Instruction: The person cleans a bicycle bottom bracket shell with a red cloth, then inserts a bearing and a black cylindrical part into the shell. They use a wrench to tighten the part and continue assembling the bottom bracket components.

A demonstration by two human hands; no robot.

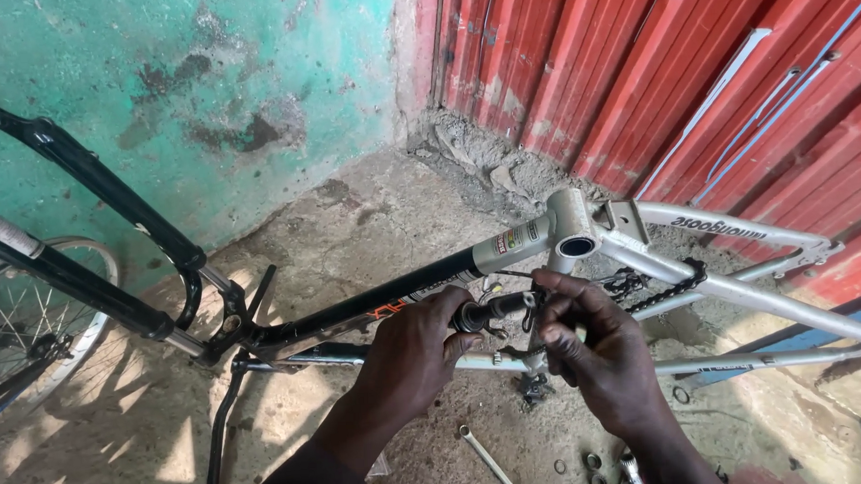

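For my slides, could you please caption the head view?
Both hands grip a dark cylindrical part beside an upturned silver-and-black bicycle frame.

— What do I see away from the work?
— A spoked silver bicycle wheel (22,322) by the peeling green wall (197,87); red corrugated metal sheeting (696,61); a silver spanner (491,465) on cracked concrete floor (371,225).

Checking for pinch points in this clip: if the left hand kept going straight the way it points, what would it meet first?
Likely the right hand: the left hand points rightward along the dark cylindrical part both grip. Depth is unclear.
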